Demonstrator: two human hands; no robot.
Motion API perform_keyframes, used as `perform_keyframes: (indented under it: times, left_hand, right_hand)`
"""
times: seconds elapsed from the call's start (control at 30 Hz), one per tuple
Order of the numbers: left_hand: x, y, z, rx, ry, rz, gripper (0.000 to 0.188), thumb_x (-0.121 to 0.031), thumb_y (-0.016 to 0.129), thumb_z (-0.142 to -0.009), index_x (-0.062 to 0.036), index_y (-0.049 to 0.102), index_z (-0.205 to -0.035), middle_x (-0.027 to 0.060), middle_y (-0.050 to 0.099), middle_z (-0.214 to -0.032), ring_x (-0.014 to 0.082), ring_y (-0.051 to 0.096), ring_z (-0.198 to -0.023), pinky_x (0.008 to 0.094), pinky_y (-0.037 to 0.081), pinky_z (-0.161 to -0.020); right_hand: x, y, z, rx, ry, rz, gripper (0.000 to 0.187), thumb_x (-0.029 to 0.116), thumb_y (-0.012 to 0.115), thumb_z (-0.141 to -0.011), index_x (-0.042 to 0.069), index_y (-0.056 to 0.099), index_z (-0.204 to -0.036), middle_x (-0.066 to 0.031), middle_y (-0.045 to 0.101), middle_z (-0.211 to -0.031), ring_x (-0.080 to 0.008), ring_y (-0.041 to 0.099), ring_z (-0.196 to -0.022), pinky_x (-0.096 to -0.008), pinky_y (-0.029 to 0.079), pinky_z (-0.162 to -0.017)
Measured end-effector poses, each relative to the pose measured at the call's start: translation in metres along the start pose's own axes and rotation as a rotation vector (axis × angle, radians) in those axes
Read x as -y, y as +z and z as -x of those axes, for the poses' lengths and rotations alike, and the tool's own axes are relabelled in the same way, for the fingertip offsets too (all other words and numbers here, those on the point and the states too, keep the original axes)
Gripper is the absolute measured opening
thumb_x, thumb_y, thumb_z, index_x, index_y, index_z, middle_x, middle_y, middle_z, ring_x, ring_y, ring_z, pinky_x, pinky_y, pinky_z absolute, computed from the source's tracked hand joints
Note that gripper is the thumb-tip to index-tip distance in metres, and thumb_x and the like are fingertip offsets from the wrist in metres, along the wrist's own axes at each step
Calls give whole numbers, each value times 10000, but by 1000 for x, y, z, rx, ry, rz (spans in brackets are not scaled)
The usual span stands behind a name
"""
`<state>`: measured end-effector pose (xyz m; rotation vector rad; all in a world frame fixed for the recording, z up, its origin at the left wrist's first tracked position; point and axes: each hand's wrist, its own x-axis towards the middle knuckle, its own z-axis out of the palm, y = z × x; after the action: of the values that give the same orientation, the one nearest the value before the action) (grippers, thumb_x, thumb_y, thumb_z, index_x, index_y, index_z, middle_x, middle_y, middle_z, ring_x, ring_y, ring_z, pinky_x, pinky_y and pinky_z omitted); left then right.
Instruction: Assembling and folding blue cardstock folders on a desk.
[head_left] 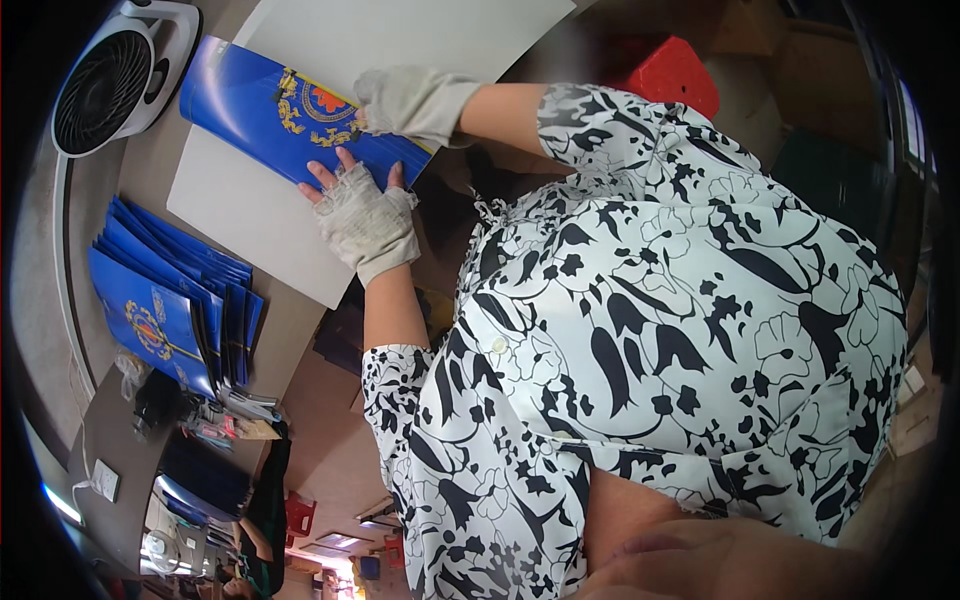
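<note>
A blue folder (235, 103) with a gold-and-red emblem and a yellow edge lies on a large white sheet (235, 200), its far part bowed upward. My left hand (365, 220), in a worn off-white fingerless glove, rests on the folder with its fingers spread. On the yellow edge sits my right hand (415, 103), gloved alike, its fingers bent and closed at that edge; its thumb is hidden. Beside the sheet, several similar blue folders (165, 310) stand in a fanned stack.
At the far edge of the grey table (125, 190) stands a white fan (105, 85) with dark blades. Another white sheet (400, 35) lies at the top. A red stool (672, 75) is to the right. Beyond the stack are small clutter (225, 425) and another person (260, 545).
</note>
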<state>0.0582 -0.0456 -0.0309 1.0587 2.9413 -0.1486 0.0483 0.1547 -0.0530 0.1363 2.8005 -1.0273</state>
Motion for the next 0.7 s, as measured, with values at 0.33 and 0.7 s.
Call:
perform_keyframes:
  times: [0.33, 0.7]
  left_hand:
    - [12, 2, 6, -52, 36, 78, 745, -362, 701, -922, 20, 462, -1515, 309, 472, -1524, 434, 359, -1502, 531, 210, -1277]
    - [29, 7, 20, 48, -160, 8, 778, -371, 589, -985, 185, 370, -1482, 371, 376, -1568, 474, 302, -1517, 527, 175, -1284]
  right_hand:
    - [15, 42, 30, -96, -134, 442, 667, 510, 539, -1011, 184, 421, -1581, -111, 319, -1684, -338, 317, -1543, -593, 177, -1259]
    - [6, 40, 37, -156, -105, 454, 673, 516, 514, -1015, 130, 445, -1561, -124, 342, -1677, -339, 326, -1536, -605, 186, -1247]
